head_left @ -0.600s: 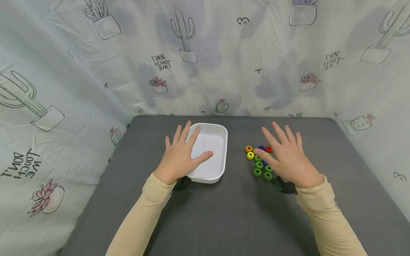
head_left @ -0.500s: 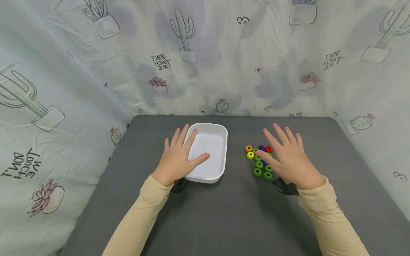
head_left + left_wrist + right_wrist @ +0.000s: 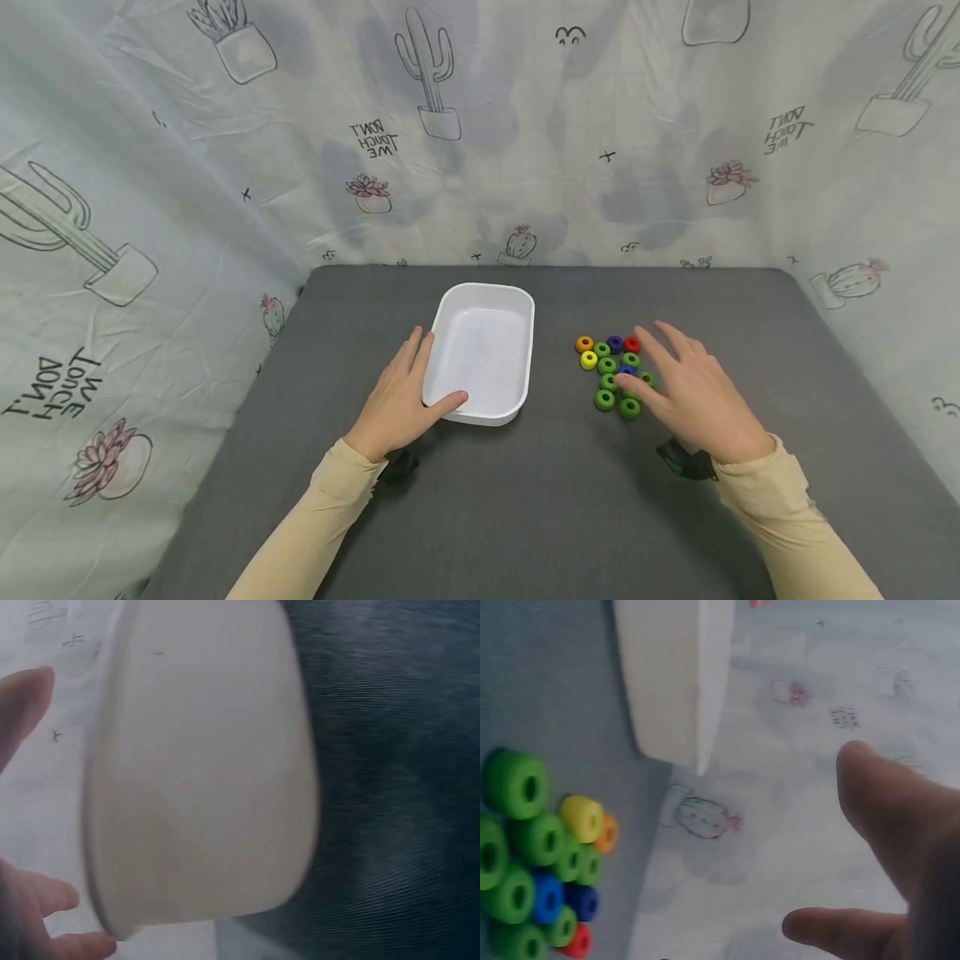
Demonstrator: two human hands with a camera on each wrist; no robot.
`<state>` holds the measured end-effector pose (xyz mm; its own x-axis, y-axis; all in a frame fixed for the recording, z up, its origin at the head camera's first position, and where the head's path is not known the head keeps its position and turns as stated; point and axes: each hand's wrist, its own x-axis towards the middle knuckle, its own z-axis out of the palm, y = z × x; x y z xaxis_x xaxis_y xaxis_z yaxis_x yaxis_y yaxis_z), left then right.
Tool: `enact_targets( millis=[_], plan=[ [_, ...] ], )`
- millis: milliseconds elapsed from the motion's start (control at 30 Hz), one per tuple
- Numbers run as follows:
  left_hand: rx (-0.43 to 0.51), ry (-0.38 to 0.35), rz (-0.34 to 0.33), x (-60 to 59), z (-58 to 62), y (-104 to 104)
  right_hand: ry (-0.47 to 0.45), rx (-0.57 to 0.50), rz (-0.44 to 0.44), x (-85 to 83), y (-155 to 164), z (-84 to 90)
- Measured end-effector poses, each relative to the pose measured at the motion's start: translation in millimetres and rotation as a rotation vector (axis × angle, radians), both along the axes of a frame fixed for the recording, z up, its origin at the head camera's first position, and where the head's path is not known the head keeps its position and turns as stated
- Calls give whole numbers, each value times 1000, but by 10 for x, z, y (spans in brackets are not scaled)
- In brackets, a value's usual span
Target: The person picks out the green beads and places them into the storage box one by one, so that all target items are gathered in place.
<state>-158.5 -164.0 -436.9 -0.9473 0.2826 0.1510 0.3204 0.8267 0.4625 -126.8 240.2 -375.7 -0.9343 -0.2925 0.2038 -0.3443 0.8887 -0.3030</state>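
Observation:
A white rectangular tray (image 3: 517, 304) lies on the grey table (image 3: 525, 500); nothing shows inside it. My left hand (image 3: 401, 404) rests at its near left corner, fingers straight along the left wall and thumb (image 3: 450, 402) against the near rim. The left wrist view shows the tray's outer wall (image 3: 202, 772) close up, with fingertips (image 3: 26, 697) at the left edge. Right of the tray lies a cluster of beads (image 3: 609, 367): orange, purple, red, yellow, blue and several green. My right hand (image 3: 693, 396) spreads flat just right of them, its thumb near a green bead (image 3: 629, 407). It holds nothing.
Cactus-print cloth (image 3: 480, 125) hangs behind the table and along both its sides. In the right wrist view the beads (image 3: 532, 847) sit lower left, the tray's wall (image 3: 671, 675) stands above them, and a finger (image 3: 885, 802) shows at the right.
Both hands have drawn back toward me. The left hand slid off the tray's inside to its near left corner. The right hand uncovered more of the beads.

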Motion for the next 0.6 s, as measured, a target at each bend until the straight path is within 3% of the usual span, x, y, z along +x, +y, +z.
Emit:
enact_targets(
  millis=[267,433,600],
  plan=[
    [35,-32,9,0,-146,-11,89,-23,4,58,100,-259],
    [58,-30,2,38,-253,-14,97,-67,-14,100,186,-426],
    [75,-9,-5,-6,-294,28,94,-97,-35,76,266,-603]
  ],
)
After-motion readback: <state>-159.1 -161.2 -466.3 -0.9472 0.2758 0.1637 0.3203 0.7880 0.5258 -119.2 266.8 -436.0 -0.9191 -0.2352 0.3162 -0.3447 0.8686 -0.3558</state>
